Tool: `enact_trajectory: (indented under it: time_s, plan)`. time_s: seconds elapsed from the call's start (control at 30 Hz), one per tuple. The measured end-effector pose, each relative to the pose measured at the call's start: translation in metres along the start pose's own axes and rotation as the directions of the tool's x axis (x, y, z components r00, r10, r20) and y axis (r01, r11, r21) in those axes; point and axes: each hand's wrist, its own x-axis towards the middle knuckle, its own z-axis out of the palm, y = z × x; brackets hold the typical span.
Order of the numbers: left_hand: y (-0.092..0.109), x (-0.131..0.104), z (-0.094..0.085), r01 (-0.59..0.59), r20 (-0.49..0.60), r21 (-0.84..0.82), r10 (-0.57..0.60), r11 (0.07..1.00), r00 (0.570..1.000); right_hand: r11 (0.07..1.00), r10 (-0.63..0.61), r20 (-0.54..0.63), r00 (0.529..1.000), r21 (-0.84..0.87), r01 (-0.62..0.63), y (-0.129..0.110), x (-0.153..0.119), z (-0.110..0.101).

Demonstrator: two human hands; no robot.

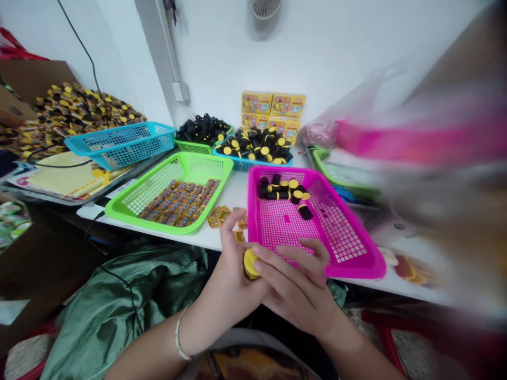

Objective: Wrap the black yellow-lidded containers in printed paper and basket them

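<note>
Close in front of me, my left hand [232, 282] grips a small yellow-capped cylinder [251, 263], its round yellow end facing up. My right hand [303, 290] presses its fingers against the same cylinder from the right; most of its side is hidden by the hands. Just beyond them stands a pink basket [356, 266] with several black cylinders with yellow caps [278, 195] lying toward its far left. Orange printed labels [219, 216] lie on the table left of that basket. A green basket [113, 207] holds rows of cylinders with printed wraps [180, 203].
Behind, a blue basket [241, 164] is heaped with black-and-yellow cylinders, beside a green basket [194, 148] of black pieces. Yellow printed boxes [273, 105] stand against the wall. An empty blue basket [134, 145] sits left, before a large pile of cylinders [79, 111]. A blurred person [455, 211] is close at right.
</note>
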Motion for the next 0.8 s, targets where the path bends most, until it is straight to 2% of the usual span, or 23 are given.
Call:
enact_trajectory:
  time_s: [0.1, 0.2, 0.3, 0.37, 0.5, 0.6, 0.63, 0.7, 0.8]
  plan:
    - [-0.002, 0.000, 0.000, -0.009, 0.040, -0.002, 0.009, 1.000, 0.999, 0.999, -0.048, -0.030, 0.998, -0.005, 0.047, 0.000, -0.002, -0.001]
    - [-0.003, -0.001, 0.000, -0.008, 0.092, -0.041, 0.011, 0.999, 0.996, 0.999, -0.044, -0.036, 0.998, 0.013, 0.045, -0.001, -0.001, -0.001]
    - [-0.005, -0.002, 0.001, -0.069, 0.025, -0.017, 0.070, 0.997, 0.997, 0.999, -0.031, -0.029, 0.999, 0.021, 0.032, -0.002, 0.000, 0.002]
    - [-0.006, -0.002, 0.002, -0.087, 0.023, -0.023, 0.088, 0.996, 0.996, 0.999, -0.042, -0.038, 0.998, 0.029, 0.043, -0.002, 0.000, 0.004]
    - [-0.004, 0.000, 0.000, -0.077, 0.104, -0.056, 0.082, 0.995, 0.991, 0.996, -0.055, -0.047, 0.997, 0.074, 0.058, 0.000, 0.003, 0.002]
    - [0.002, 0.000, -0.007, -0.055, 0.225, -0.048, 0.064, 0.997, 0.972, 0.986, -0.086, -0.023, 0.996, 0.138, 0.089, 0.002, 0.006, 0.000]
    - [0.004, 0.000, -0.011, -0.057, 0.252, -0.015, 0.059, 0.998, 0.966, 0.986, -0.089, -0.019, 0.996, 0.139, 0.091, 0.002, 0.007, 0.000]
    - [0.012, 0.000, -0.020, -0.108, 0.235, 0.120, 0.078, 0.987, 0.969, 0.993, -0.061, -0.014, 0.998, 0.104, 0.063, 0.003, 0.010, 0.001]
    - [0.029, 0.013, -0.039, -0.210, 0.207, 0.404, 0.134, 0.890, 0.969, 0.999, 0.048, -0.025, 0.999, 0.015, -0.047, 0.006, 0.017, 0.001]
